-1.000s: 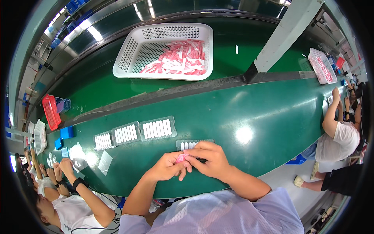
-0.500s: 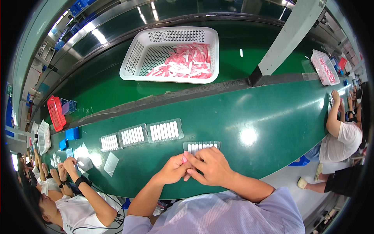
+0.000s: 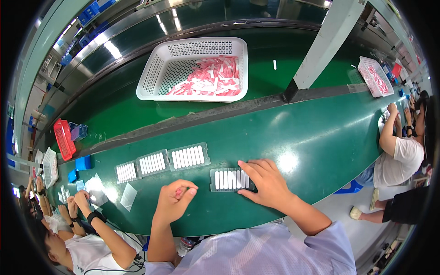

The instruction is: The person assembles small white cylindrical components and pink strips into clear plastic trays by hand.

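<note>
Head view: right hand (image 3: 266, 183) lies flat with fingers spread on the right end of a clear tray of white sticks (image 3: 230, 179), near edge of the green belt (image 3: 321, 137). Left hand (image 3: 175, 203), just left of that tray, is curled around a small pink piece (image 3: 178, 192).

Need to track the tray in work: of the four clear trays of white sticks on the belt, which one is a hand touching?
The tray nearest the person, alone under the right hand. The other three trays lie in a row, untouched.
</note>
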Demonstrator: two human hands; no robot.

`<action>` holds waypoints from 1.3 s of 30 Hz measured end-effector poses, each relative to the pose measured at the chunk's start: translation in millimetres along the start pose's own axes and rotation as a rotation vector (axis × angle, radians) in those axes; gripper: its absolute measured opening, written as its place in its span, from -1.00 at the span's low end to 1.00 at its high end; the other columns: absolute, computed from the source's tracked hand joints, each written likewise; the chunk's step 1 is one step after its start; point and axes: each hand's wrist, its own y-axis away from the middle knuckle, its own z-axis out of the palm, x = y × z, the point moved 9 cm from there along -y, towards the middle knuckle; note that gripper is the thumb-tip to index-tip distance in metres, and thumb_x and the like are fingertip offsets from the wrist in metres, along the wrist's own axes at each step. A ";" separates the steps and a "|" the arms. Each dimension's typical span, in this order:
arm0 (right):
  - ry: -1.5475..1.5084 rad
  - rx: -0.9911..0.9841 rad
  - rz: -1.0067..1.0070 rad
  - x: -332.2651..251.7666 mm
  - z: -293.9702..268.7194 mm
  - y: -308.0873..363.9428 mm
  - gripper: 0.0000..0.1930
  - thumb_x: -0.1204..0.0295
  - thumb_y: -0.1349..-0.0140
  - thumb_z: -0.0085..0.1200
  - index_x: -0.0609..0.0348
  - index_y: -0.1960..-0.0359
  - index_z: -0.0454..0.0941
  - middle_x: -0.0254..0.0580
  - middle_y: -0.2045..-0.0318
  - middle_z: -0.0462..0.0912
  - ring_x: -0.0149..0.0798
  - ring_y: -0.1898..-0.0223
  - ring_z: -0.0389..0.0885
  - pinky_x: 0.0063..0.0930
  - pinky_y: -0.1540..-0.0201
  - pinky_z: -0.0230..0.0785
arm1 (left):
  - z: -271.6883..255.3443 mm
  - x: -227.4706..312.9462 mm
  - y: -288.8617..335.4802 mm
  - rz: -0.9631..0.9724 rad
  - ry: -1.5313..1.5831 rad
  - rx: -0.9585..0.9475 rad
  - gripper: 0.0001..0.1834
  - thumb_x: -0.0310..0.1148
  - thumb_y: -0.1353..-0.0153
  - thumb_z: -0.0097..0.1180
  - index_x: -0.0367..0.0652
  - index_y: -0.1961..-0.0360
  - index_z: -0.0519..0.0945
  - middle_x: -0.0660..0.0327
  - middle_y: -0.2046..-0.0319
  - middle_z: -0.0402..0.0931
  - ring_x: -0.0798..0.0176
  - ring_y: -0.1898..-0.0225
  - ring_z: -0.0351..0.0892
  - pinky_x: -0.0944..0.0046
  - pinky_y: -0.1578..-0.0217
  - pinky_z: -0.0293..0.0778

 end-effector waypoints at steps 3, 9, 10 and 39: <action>-0.016 0.005 0.006 0.1 6.6 7.0 -0.14 0.20 -0.10 0.45 0.17 -0.43 0.33 -0.09 -0.14 0.61 -0.01 -0.20 0.51 -0.07 -0.30 0.29 | -19.1 -3.4 10.0 -0.001 -0.103 0.166 -0.93 -0.55 -0.33 0.27 -0.24 0.18 0.70 0.50 0.65 0.14 0.60 0.58 0.06 0.42 0.57 0.03; -0.016 0.036 0.036 10.5 -1.5 4.1 -0.10 0.18 -0.01 0.53 0.15 -0.40 0.36 -0.08 -0.09 0.62 0.04 -0.12 0.53 -0.09 -0.24 0.34 | -60.6 -19.2 47.0 -0.022 -0.220 0.437 -0.85 -0.54 -0.26 0.33 -0.22 0.14 0.69 0.54 0.63 0.02 0.59 0.57 -0.05 0.40 0.53 -0.11; -0.015 0.033 0.038 12.2 -2.2 3.1 -0.10 0.18 -0.01 0.53 0.15 -0.40 0.36 -0.08 -0.09 0.62 0.04 -0.12 0.53 -0.09 -0.24 0.34 | -58.8 -18.9 48.6 -0.025 -0.218 0.435 -0.85 -0.54 -0.26 0.33 -0.22 0.14 0.69 0.54 0.63 0.02 0.59 0.57 -0.05 0.40 0.53 -0.11; -0.647 -0.280 -0.424 -60.4 28.0 10.4 -0.29 0.36 -0.30 0.20 0.14 -0.51 0.30 -0.08 -0.41 0.47 0.06 -0.11 0.67 -0.17 -0.13 0.53 | 24.1 24.2 7.3 0.106 -0.100 -0.161 -0.28 -0.16 0.30 0.76 -0.15 0.04 0.72 0.41 0.66 -0.01 0.47 0.61 -0.01 0.35 0.55 -0.03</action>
